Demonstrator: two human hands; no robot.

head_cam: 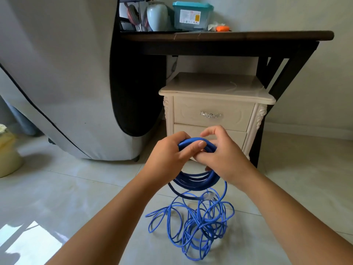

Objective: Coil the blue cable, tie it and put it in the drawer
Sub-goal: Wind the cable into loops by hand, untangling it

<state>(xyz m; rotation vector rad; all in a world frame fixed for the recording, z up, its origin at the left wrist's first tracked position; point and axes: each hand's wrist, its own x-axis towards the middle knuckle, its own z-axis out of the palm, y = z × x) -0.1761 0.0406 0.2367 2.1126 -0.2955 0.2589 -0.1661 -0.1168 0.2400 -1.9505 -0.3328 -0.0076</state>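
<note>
The blue cable is partly wound into a coil that hangs in front of me. My left hand grips the top of the coil, thumb laid over the strands. My right hand holds the coil from the right side, fingers curled round the strands. The loose length of the blue cable lies tangled on the floor below, with a clear plug near the coil's bottom. The cream nightstand stands just behind my hands. Its upper drawer, with a silver handle, is closed.
A dark wooden table stands over the nightstand, carrying a teal-lidded box and a pale vase. A large grey covered object fills the left. A yellowish container sits at the far left on the tiled floor.
</note>
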